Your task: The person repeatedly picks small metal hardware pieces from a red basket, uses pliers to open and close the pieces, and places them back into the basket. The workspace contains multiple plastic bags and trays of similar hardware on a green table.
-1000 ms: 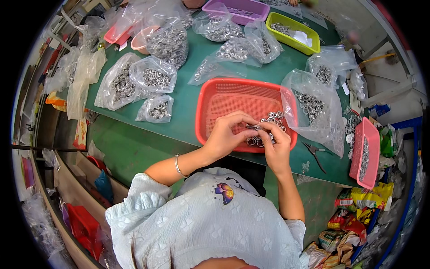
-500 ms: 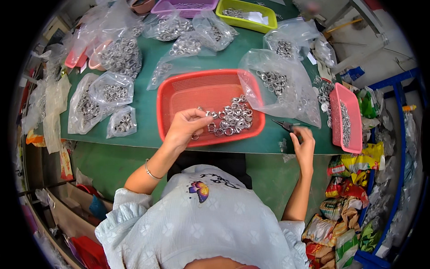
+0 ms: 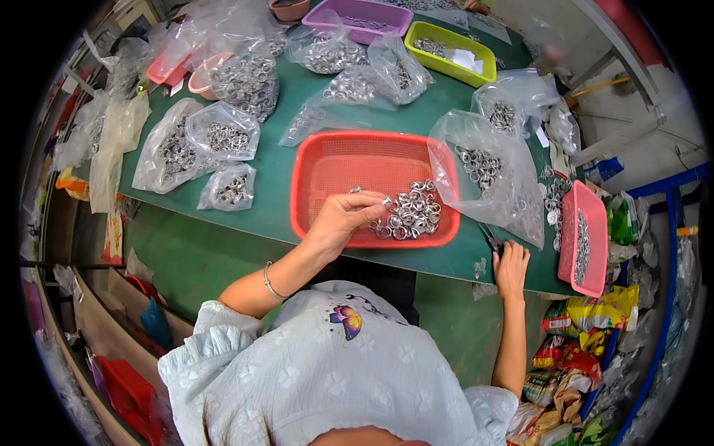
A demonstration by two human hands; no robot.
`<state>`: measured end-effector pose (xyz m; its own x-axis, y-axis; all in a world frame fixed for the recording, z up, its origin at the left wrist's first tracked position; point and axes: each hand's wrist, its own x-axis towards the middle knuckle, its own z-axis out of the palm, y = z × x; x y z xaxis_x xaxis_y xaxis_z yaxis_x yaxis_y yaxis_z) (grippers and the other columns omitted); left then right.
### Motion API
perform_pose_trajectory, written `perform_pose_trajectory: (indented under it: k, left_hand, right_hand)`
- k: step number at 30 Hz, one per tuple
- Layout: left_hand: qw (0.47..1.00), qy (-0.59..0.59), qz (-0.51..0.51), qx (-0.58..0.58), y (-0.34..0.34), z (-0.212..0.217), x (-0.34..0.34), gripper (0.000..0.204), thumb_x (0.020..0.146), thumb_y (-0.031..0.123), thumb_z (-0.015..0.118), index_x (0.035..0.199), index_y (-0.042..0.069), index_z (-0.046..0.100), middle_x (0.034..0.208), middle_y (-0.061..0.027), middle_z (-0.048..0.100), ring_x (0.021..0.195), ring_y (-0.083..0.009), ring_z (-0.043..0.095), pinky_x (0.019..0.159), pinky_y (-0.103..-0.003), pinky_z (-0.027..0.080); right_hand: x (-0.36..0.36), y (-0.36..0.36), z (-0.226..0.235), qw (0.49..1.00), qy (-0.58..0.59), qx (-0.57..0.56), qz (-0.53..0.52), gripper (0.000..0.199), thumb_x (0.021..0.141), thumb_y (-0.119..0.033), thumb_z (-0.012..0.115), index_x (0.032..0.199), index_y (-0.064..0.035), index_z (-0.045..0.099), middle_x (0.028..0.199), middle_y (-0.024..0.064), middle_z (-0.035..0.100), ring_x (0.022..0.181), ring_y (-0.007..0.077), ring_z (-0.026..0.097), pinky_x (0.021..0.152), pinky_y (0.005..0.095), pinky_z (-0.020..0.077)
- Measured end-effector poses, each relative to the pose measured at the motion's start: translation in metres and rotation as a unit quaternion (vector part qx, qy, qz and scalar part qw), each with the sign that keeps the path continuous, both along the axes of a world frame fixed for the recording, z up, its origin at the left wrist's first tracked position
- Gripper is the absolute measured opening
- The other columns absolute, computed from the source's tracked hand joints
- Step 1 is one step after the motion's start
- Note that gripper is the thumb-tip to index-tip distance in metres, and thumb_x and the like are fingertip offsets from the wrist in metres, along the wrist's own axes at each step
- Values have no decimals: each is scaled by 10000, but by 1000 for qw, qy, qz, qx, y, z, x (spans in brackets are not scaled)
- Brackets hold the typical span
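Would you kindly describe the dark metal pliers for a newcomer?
On the green table, look right of the red rectangular plastic basket. The pliers lie partly under the right hand, slim and pointed, unlike the bulky clear plastic bag beyond.

grn table, red basket, clr bags, pink tray

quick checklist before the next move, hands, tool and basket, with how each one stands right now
1. Left hand pinching a small metal piece: ok
2. Right hand at the pliers: ok
3. Right grip fully closed round the handles: cannot tell, the hand hides them
4. Red basket upright on the table: ok
5. Basket rim free of plastic: not ok, a clear bag overlaps its right edge
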<state>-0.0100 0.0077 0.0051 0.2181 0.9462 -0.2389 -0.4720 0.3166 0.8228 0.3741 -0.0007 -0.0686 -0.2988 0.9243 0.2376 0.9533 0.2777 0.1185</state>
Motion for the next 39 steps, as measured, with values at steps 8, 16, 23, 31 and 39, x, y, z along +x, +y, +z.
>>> perform_pose_trajectory:
  k: [8, 16, 23, 31, 39]
  left_hand:
    - [997, -19, 42, 68, -5, 1, 13, 73, 773, -3, 638, 843, -19, 628, 950, -84, 595, 793, -109, 561, 691, -220, 461]
    - [981, 60, 52, 179, -14, 2, 29, 185, 715, -124, 636, 875, -42, 591, 967, -126, 599, 821, -126, 571, 748, -242, 483]
    - [980, 43, 77, 177, -18, 10, 28, 298, 692, -103, 671, 964, -14, 588, 914, -76, 615, 716, -72, 542, 639, -203, 464]
    - [973, 116, 17, 198, -18, 11, 23, 334, 705, -132, 643, 1024, -63, 569, 932, -82, 588, 790, -94, 543, 732, -237, 503]
    - [978, 100, 2, 185, -20, 11, 26, 304, 707, -128, 644, 998, -60, 584, 915, -55, 563, 816, -94, 528, 744, -234, 499]
  right_hand:
    - [-70, -47, 60, 914, 371, -165, -1, 369, 845, -36, 478, 1197, 23, 383, 976, 181, 486, 824, 311, 533, 735, 360, 441]
    - [-144, -56, 83, 758, 580, -281, 105, 408, 818, -31, 525, 1203, 35, 405, 971, 115, 489, 763, 183, 475, 714, 270, 414]
    - [-156, -47, 101, 810, 510, -250, 149, 411, 818, -28, 528, 1208, 41, 416, 856, 106, 455, 707, 192, 454, 660, 283, 405]
    - [-152, -47, 106, 864, 430, -214, 152, 440, 771, -15, 579, 1185, 44, 444, 865, 148, 479, 729, 274, 494, 672, 343, 424]
    - [-153, -49, 104, 905, 365, -144, 164, 444, 735, -6, 598, 1150, 61, 455, 899, 191, 505, 795, 346, 507, 716, 405, 428]
